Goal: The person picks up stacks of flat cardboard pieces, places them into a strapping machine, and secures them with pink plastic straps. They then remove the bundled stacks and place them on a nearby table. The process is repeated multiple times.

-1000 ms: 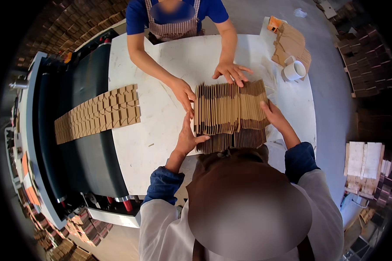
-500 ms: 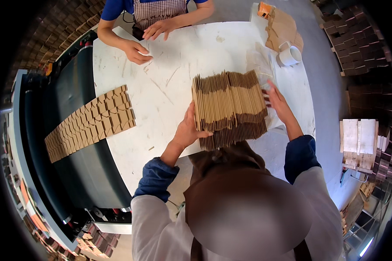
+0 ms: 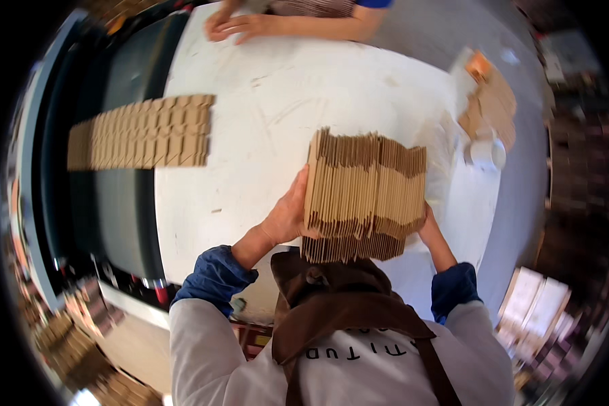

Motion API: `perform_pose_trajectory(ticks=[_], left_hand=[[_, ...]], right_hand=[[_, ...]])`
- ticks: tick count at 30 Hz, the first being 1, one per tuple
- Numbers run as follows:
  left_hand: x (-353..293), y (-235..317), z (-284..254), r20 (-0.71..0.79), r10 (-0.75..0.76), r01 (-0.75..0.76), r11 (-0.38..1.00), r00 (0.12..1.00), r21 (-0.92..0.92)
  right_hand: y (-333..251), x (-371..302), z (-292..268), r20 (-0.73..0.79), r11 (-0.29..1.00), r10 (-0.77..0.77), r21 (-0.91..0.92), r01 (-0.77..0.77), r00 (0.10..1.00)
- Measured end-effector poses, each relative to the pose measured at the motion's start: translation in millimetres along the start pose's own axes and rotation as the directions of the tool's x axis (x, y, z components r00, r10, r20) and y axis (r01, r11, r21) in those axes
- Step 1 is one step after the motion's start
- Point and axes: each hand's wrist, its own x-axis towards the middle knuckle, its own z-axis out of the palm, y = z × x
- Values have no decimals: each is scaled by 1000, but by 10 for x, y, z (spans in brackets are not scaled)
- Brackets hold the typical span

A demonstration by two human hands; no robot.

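Note:
A thick stack of folded brown cardboard blanks [image 3: 365, 183] stands on edge at the near side of the white table, close to my apron. My left hand [image 3: 289, 211] presses flat against the stack's left end, its thumb along the near lower edge. At the right end my right hand [image 3: 427, 227] grips the stack, its fingers mostly hidden behind the cardboard. The blanks are squeezed together between both hands. To the left, an overlapping row of the same cardboard pieces [image 3: 149, 132] runs from a dark conveyor belt onto the table.
The white table [image 3: 250, 183] adjoins the conveyor belt [image 3: 125, 210] on the left. Across it are a co-worker's hands [image 3: 240, 27]. A white mug [image 3: 486, 154] and brown paper [image 3: 490, 108] lie at the far right edge. A pallet [image 3: 534, 301] stands on the floor at right.
My right hand, apart from the stack's end before, now closes on it. My view has turned, so the conveyor row and the table appear shifted. The co-worker's hands have come together.

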Motion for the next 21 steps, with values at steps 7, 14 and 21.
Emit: perform_pose_trajectory(ticks=[7,14,21], left_hand=[[-1087,289,51,-386,-224,260,965,895,45],[-2741,921,696,-757,-465,472,850,460,-235],[-4154,1747,1831,-807,-582,321,749,-99,-580]], right_hand=[[37,770,334,395,986,-168,89,144,903],[-1112,935,1759,838,994,-101,64,88,536],[-2105,-306,3477,997,911,8,21,411,-70]])
